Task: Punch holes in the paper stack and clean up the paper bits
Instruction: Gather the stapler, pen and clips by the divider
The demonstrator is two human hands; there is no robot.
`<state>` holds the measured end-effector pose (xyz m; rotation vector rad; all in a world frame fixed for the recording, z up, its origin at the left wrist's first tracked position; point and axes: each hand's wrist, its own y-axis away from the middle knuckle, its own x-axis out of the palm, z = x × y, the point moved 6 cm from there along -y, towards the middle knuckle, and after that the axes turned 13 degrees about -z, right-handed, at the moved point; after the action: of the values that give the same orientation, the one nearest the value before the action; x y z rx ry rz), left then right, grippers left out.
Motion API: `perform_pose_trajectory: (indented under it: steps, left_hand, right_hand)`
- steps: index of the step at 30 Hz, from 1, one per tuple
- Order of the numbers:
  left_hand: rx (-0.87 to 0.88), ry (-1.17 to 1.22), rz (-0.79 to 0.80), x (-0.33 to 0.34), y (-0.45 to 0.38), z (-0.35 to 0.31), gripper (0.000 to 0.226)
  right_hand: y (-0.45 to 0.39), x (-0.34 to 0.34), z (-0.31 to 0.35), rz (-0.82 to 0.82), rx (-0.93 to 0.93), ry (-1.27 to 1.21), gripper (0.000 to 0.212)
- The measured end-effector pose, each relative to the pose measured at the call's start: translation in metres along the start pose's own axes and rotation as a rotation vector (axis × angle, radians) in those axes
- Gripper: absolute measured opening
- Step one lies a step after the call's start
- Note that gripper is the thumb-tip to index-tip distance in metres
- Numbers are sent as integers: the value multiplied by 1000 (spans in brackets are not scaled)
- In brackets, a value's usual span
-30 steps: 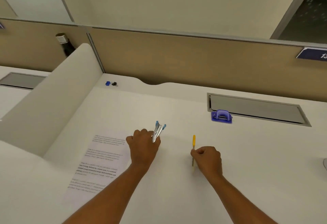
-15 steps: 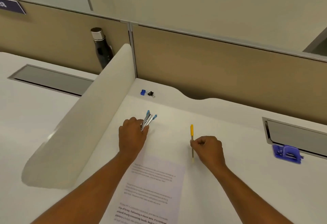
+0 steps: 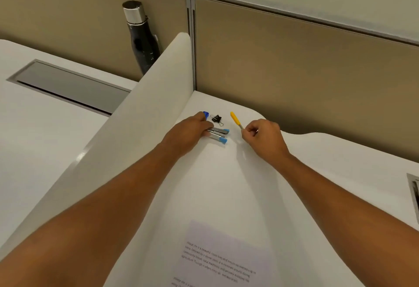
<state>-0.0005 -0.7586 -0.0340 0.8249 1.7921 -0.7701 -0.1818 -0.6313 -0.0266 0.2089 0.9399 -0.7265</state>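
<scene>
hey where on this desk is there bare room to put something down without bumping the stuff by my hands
Bare desktop lies between your forearms, from the printed paper up to the stapler. More lies right of your right hand. The back corner is crowded: stapler in your left hand, black binder clip, blue clip, yellow pen.

Both hands (image 3: 190,131) (image 3: 264,138) reach forward, fingers curled.

Left hand (image 3: 189,131) grips a silver, blue-tipped stapler (image 3: 218,134) on the white desk (image 3: 317,173); right hand (image 3: 264,137) pinches a yellow-handled tool (image 3: 235,119); printed paper stack (image 3: 223,257) lies nearer.
</scene>
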Motion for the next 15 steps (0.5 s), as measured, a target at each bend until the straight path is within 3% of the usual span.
perform_pose_trajectory:
  steps: [8,15]
  left_hand:
    - [11,24,25,10,-6,13,30]
    - [-65,68,-40,10,5,19,45]
  right_hand:
    - [-21,23,2,-87,-103,3,20]
    - [-36,29,4,-86,-178,32,19]
